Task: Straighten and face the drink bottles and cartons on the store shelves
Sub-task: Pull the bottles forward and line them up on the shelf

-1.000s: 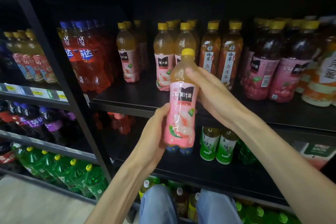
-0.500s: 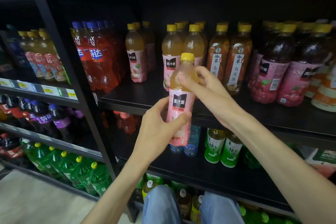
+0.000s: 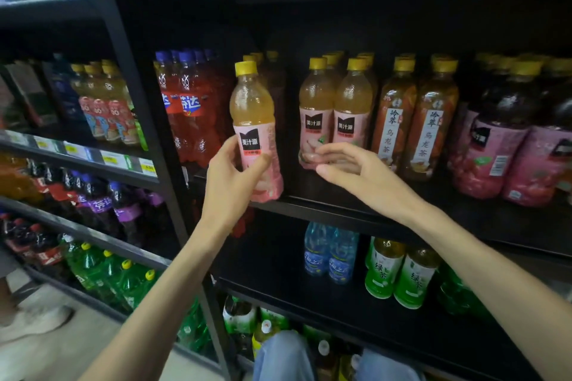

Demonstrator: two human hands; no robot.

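Red soda bottles (image 3: 188,114) crowd the black shelf (image 3: 334,210) on the left, two peach juice bottles (image 3: 335,120) and brown tea bottles (image 3: 414,120) stand to the right, and dark pink-labelled bottles (image 3: 507,145) fill the far end. In the gap between the sodas and the juice pair is the peach bottle (image 3: 255,130), upright, yellow cap on top, black logo facing out, its base at the shelf's front edge. The left hand (image 3: 230,176) grips its lower label, thumb across the front. The right hand (image 3: 349,167) reaches toward the nearest standing juice bottle, fingers loosely curved at its base, holding nothing.
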